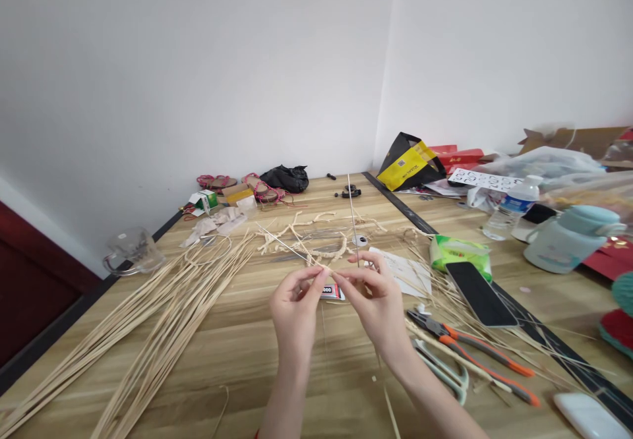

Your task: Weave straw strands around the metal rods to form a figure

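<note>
My left hand [300, 300] pinches a thin pale strip close to the joint of a metal wire [284, 240] that slants up to the left. Touching nearly the same spot, my right hand [373, 294] closes thumb and forefinger on the strip. A second wire [352, 215] rises upright by the right fingers. The strip's loose tail [390, 403] hangs below my right hand. Behind the fingers lies a glue tube [332, 292], partly hidden. Beyond it are wrapped, branching pieces [321, 251] on the table.
Long pale strips [182, 314] lie at left near a glass cup [133, 251]. At right are orange-handled pliers [479, 353], scissors [448, 373], a phone [479, 294], a green packet [459, 254], a water bottle [512, 208] and a blue flask [568, 238].
</note>
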Demonstrator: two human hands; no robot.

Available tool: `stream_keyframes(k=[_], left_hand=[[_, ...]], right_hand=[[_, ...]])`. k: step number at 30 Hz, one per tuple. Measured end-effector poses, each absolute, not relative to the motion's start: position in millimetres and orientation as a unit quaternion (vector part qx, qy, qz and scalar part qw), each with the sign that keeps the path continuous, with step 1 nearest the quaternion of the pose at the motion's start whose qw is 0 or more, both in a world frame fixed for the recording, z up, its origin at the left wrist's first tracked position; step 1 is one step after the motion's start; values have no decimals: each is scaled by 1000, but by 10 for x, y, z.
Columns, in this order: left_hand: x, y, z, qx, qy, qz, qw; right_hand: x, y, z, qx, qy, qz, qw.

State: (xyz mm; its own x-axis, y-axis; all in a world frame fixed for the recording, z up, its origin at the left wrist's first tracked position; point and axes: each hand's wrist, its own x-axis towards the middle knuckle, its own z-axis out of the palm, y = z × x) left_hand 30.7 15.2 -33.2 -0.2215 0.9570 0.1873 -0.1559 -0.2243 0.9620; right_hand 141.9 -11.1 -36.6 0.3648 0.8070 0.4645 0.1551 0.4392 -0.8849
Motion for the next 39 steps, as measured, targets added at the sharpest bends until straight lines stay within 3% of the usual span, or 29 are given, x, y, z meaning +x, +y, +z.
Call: stream_keyframes(k=[18, 39], left_hand=[[249, 209, -365, 544, 430, 610, 384], [206, 279, -430, 540, 446, 550, 455]], right_hand=[[1449, -32, -441, -484, -542, 231, 647], [1431, -55, -502, -503, -593, 101, 620]])
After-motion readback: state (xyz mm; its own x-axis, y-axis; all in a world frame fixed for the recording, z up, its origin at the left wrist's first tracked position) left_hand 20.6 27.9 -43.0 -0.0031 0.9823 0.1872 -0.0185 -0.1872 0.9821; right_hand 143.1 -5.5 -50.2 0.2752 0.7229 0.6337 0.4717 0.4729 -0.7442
